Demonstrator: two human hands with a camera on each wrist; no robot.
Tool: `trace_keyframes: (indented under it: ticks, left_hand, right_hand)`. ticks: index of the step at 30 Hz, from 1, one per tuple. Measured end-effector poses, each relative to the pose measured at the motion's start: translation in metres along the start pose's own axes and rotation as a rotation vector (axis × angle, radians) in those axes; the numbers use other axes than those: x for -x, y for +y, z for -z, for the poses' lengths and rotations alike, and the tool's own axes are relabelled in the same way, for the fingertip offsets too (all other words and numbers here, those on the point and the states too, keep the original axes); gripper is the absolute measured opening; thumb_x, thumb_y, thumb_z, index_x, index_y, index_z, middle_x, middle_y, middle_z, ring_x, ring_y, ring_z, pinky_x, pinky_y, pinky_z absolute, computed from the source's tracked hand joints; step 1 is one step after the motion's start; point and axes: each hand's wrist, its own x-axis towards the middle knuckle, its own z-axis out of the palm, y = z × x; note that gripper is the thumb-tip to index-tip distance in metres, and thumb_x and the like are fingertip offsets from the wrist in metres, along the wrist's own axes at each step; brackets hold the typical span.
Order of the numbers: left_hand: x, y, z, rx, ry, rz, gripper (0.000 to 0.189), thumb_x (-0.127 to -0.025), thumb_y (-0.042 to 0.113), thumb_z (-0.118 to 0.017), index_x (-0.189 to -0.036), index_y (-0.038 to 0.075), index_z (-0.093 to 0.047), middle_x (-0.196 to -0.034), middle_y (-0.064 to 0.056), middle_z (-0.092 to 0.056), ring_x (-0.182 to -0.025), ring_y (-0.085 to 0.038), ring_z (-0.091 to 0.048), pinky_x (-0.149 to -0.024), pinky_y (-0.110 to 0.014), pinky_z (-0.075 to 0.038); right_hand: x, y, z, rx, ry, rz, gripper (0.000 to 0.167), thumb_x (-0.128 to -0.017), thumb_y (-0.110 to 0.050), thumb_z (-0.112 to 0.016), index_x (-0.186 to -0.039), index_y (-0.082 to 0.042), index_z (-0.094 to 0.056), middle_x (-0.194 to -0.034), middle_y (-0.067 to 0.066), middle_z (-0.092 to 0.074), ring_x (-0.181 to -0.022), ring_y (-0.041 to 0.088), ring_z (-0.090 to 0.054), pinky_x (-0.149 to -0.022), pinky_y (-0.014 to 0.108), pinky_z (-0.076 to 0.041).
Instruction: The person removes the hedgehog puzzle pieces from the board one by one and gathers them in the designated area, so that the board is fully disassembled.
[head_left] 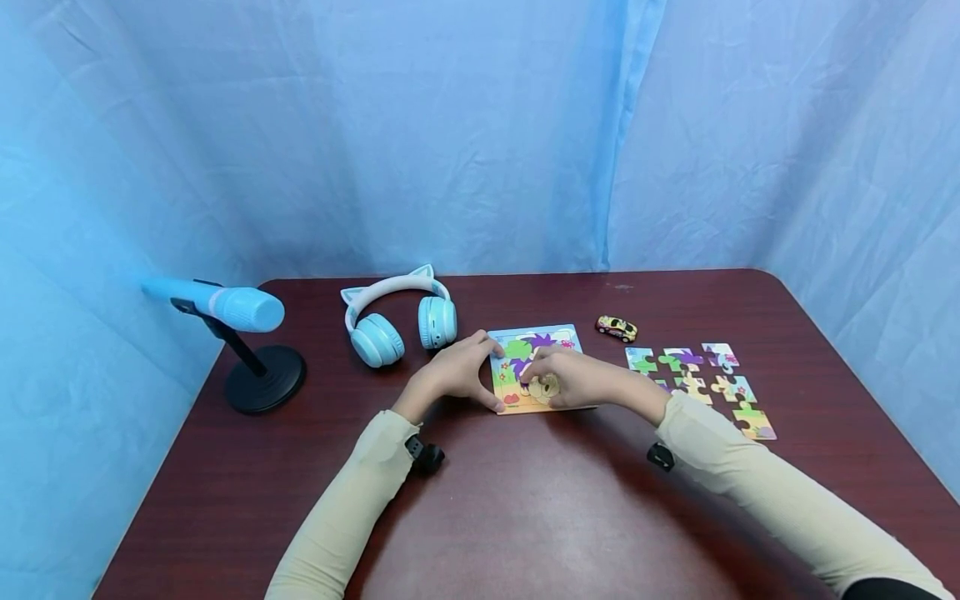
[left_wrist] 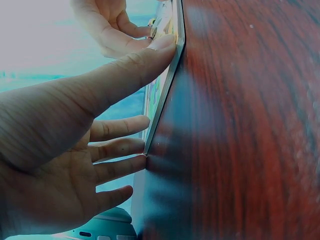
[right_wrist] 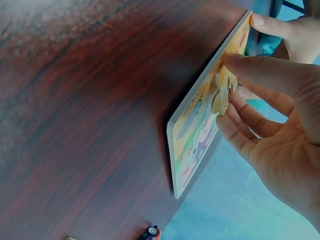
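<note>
A colourful puzzle board (head_left: pixel 512 405) lies flat on the dark wooden table, with a cartoon picture on it. My left hand (head_left: pixel 462 368) spans the board's left side. Its thumb rests at the near corner and its fairly straight fingertips touch the edge, as the left wrist view shows. Over the board, my right hand (head_left: pixel 572 379) pinches a yellowish puzzle piece (right_wrist: pixel 218 96) between thumb and fingers. That piece stands tilted against the board's surface in the right wrist view, its far side hidden by the fingers.
Several loose puzzle pieces (head_left: pixel 753 422) lie to the right, partly behind the right forearm. A small toy car (head_left: pixel 617 328) stands beyond them. Blue cat-ear headphones (head_left: pixel 378 340) and a blue microphone (head_left: pixel 251 310) on a black stand (head_left: pixel 264 380) are at the left. Blue curtains (head_left: pixel 480 150) surround the table.
</note>
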Motion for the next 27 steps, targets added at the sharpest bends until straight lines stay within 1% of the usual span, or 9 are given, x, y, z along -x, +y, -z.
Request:
trace_keyframes:
  ticks: [5, 10, 17, 23, 27]
  left_hand:
    - [-0.0007, -0.0001, -0.0003, 0.000, -0.005, 0.005, 0.082, -0.075, 0.046, -0.090, -0.140, 0.010, -0.056, -0.135, -0.010, -0.052, -0.117, -0.023, -0.057, -0.098, -0.040, -0.051]
    - [-0.0015, -0.0001, -0.0003, 0.000, -0.007, 0.012, 0.082, -0.075, 0.047, -0.090, -0.140, 0.010, -0.056, -0.135, -0.009, -0.052, -0.115, -0.022, -0.057, -0.098, -0.040, -0.051]
    - [-0.0015, -0.0002, 0.0000, -0.006, -0.005, 0.009, 0.083, -0.074, 0.048, -0.090, -0.139, 0.010, -0.056, -0.133, -0.009, -0.052, -0.113, -0.022, -0.057, -0.096, -0.039, -0.052]
    - [-0.0016, -0.0002, -0.0004, -0.006, -0.006, 0.009, 0.083, -0.074, 0.047, -0.090, -0.139, 0.009, -0.056, -0.134, -0.010, -0.052, -0.115, -0.022, -0.057, -0.097, -0.040, -0.052]
    - [-0.0015, -0.0005, -0.0008, -0.004, -0.006, 0.013, 0.083, -0.075, 0.048, -0.090, -0.140, 0.009, -0.056, -0.135, -0.009, -0.052, -0.115, -0.022, -0.057, -0.098, -0.040, -0.052]
  right_hand:
    - [0.0022, -0.0021, 0.0014, 0.014, -0.009, -0.010, 0.043, -0.082, -0.005, -0.081, -0.124, -0.010, -0.073, -0.123, 0.008, -0.065, -0.114, 0.025, -0.056, -0.096, 0.043, -0.052]
    - [0.0051, -0.0054, 0.0035, 0.024, -0.012, -0.029, 0.045, -0.081, -0.004, -0.081, -0.125, -0.009, -0.072, -0.121, 0.009, -0.064, -0.109, 0.022, -0.055, -0.090, 0.038, -0.052]
    - [0.0056, -0.0053, 0.0031, 0.034, -0.009, -0.009, 0.049, -0.079, 0.000, -0.080, -0.126, -0.007, -0.072, -0.121, 0.009, -0.065, -0.109, 0.022, -0.056, -0.088, 0.036, -0.053]
    - [0.0057, -0.0045, 0.0028, 0.035, -0.010, -0.015, 0.049, -0.078, 0.001, -0.080, -0.126, -0.008, -0.072, -0.121, 0.008, -0.065, -0.109, 0.021, -0.056, -0.088, 0.036, -0.053]
    - [0.0073, -0.0033, 0.0029, 0.043, 0.005, -0.003, 0.047, -0.079, 0.006, -0.075, -0.124, -0.009, -0.073, -0.119, 0.008, -0.065, -0.106, 0.021, -0.056, -0.085, 0.035, -0.053]
